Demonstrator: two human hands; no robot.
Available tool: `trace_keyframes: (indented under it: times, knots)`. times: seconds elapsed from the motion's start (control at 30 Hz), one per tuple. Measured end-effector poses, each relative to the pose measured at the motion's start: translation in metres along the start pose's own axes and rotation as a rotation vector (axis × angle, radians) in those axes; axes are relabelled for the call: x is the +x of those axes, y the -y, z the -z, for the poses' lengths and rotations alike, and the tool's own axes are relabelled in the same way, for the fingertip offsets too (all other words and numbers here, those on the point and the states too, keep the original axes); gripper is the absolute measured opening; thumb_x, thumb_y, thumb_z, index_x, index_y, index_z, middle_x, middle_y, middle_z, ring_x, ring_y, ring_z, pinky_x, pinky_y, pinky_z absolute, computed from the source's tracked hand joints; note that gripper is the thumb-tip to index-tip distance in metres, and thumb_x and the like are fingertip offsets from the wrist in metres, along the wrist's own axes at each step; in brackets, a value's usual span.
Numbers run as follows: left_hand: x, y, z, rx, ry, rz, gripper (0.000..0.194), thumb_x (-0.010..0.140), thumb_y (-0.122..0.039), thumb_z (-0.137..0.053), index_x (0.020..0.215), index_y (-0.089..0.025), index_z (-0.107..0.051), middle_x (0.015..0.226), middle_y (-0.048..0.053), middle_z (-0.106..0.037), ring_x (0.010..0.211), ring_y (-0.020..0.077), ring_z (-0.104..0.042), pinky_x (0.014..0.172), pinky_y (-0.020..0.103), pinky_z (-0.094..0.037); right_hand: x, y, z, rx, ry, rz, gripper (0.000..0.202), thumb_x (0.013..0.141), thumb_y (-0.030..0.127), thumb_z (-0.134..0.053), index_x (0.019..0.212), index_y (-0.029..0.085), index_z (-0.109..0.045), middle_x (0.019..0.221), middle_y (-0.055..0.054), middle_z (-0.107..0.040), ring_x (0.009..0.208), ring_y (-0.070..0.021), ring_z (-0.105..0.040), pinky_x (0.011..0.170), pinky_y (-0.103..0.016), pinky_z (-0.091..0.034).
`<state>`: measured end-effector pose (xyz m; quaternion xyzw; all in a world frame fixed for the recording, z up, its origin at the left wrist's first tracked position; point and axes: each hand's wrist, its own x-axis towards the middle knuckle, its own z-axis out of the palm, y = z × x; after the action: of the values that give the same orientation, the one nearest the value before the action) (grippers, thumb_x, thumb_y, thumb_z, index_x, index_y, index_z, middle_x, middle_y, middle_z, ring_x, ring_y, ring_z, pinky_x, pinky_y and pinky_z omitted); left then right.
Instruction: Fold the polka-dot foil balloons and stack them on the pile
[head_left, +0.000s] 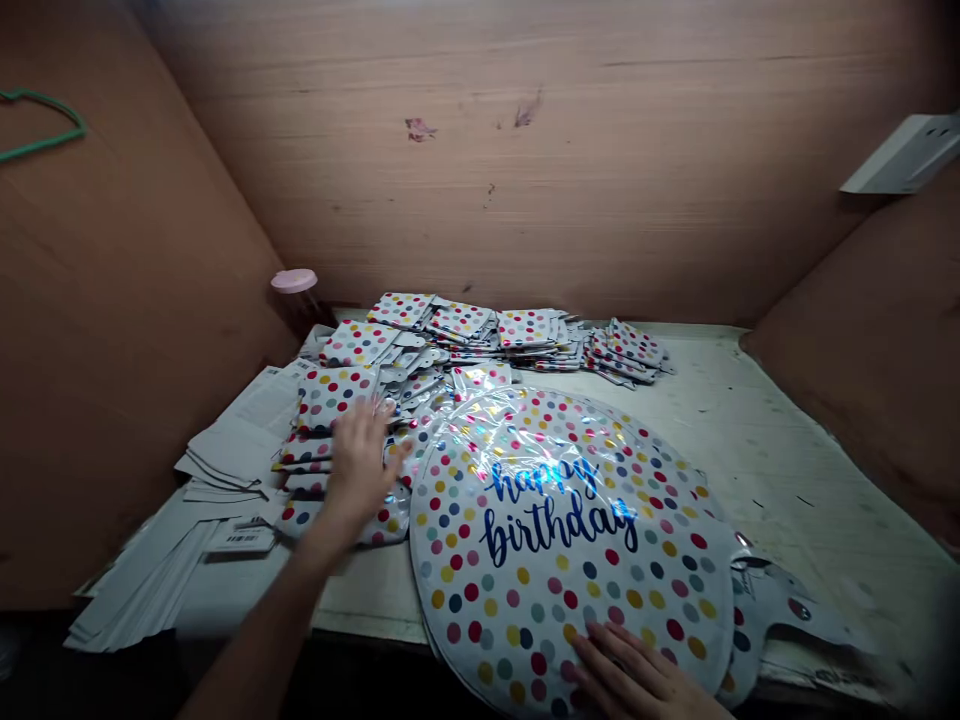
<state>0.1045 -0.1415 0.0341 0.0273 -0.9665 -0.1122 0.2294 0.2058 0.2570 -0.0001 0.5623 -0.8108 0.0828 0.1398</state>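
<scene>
Flat round foil balloons with coloured dots and blue "happy birthday" lettering lie stacked at the table's front. On the lower right of the top balloon rests my right hand, fingers spread flat, holding nothing. My left hand is over the folded dotted balloons on the left, its fingers apart and slightly blurred. Whether it touches them is hard to tell. More folded dotted packets stand in piles along the back of the table.
White paper sheets and strips lie at the left, beside a barcode label. A pink-lidded jar stands in the back left corner. Wooden panels enclose the table. A white socket box is on the right.
</scene>
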Motion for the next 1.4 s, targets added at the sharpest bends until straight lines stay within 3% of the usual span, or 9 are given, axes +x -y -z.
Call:
trace_keyframes:
  times: [0.17,0.33,0.43,0.53,0.7,0.87,1.1,1.2,1.4]
  knots:
    - [-0.091,-0.077,-0.031,-0.24,0.548,-0.446,0.075,0.083,-0.067,-0.049,0.148,-0.038,-0.026,0.156,0.004,-0.022,0.14,0.0399,-0.021,0.11,0.06,-0.02,-0.006,0.001,-0.003,-0.167,0.086,0.099,0.045,0.094,0.028,-0.051,0.139,0.022,-0.046,0.14,-0.002,-0.049,0.125,-0.0212,-0.051,0.102,-0.028,-0.047]
    - [-0.055,-0.075,-0.057,-0.18,0.603,-0.481,0.079,0.082,-0.071,-0.045,0.149,-0.033,-0.025,0.159,0.006,-0.011,0.144,0.0361,-0.008,0.114,0.058,-0.008,-0.008,0.005,0.004,-0.114,0.146,0.128,0.039,0.094,0.025,-0.05,0.132,0.015,-0.054,0.137,-0.005,-0.052,0.122,-0.0221,-0.054,0.099,-0.028,-0.049]
    - [-0.042,-0.081,-0.045,-0.193,0.555,-0.505,0.071,0.087,-0.062,-0.048,0.145,-0.023,-0.036,0.156,0.011,-0.022,0.144,0.0343,-0.014,0.114,0.055,-0.014,-0.006,0.014,-0.008,0.058,-0.002,0.009,0.032,0.095,0.019,-0.045,0.124,0.016,-0.06,0.125,-0.007,-0.063,0.114,-0.021,-0.06,0.093,-0.028,-0.052]
    - [-0.068,-0.103,-0.025,-0.394,0.538,-0.703,0.061,0.084,-0.057,-0.055,0.133,-0.021,-0.05,0.142,0.011,-0.047,0.134,0.0298,-0.036,0.111,0.045,-0.03,0.002,0.02,-0.023,0.459,-0.202,-0.326,0.023,0.096,0.02,-0.044,0.099,0.019,-0.067,0.099,-0.007,-0.073,0.091,-0.0185,-0.068,0.079,-0.027,-0.056]
    - [-0.125,-0.127,-0.019,-0.617,0.193,-0.833,0.022,0.091,-0.027,-0.054,0.111,-0.022,-0.061,0.082,0.005,-0.069,0.08,0.0175,-0.062,0.071,0.031,-0.049,0.027,0.009,-0.012,1.185,-0.095,-0.921,0.028,0.082,0.043,-0.066,0.07,0.018,-0.063,0.072,-0.002,-0.065,0.07,-0.0164,-0.061,0.065,-0.026,-0.05]
    - [-0.136,-0.118,-0.03,-0.654,-0.063,-0.776,0.015,0.088,-0.012,-0.057,0.101,-0.016,-0.063,0.07,0.002,-0.067,0.068,0.0142,-0.062,0.062,0.027,-0.048,0.04,-0.011,-0.001,1.589,0.05,-0.976,0.033,0.077,0.047,-0.069,0.071,0.015,-0.065,0.071,-0.001,-0.059,0.066,-0.0121,-0.052,0.062,-0.024,-0.04]
    - [-0.144,-0.114,-0.028,-0.825,0.016,-0.569,0.014,0.091,-0.012,-0.05,0.1,-0.015,-0.061,0.08,0.006,-0.071,0.072,0.0146,-0.066,0.064,0.026,-0.052,0.058,-0.01,0.001,1.458,0.123,-0.806,0.024,0.079,0.039,-0.068,0.072,0.016,-0.066,0.077,-0.002,-0.062,0.076,-0.0157,-0.055,0.071,-0.027,-0.042]
    - [-0.145,-0.118,-0.026,-0.884,0.045,-0.483,0.013,0.089,-0.014,-0.056,0.101,-0.016,-0.062,0.081,0.006,-0.069,0.075,0.0162,-0.065,0.066,0.027,-0.052,0.058,-0.009,-0.001,1.46,0.122,-0.917,0.023,0.072,0.035,-0.075,0.069,0.015,-0.066,0.069,0.0,-0.06,0.067,-0.0134,-0.053,0.062,-0.024,-0.039]
    - [-0.145,-0.116,-0.022,-0.872,0.007,-0.657,0.022,0.09,-0.007,-0.053,0.109,-0.012,-0.061,0.092,0.009,-0.072,0.091,0.0159,-0.067,0.078,0.025,-0.055,0.057,-0.022,-0.013,1.79,0.087,-1.065,0.033,0.057,0.032,-0.084,0.058,0.014,-0.056,0.059,0.003,-0.056,0.057,-0.0095,-0.049,0.056,-0.022,-0.036]
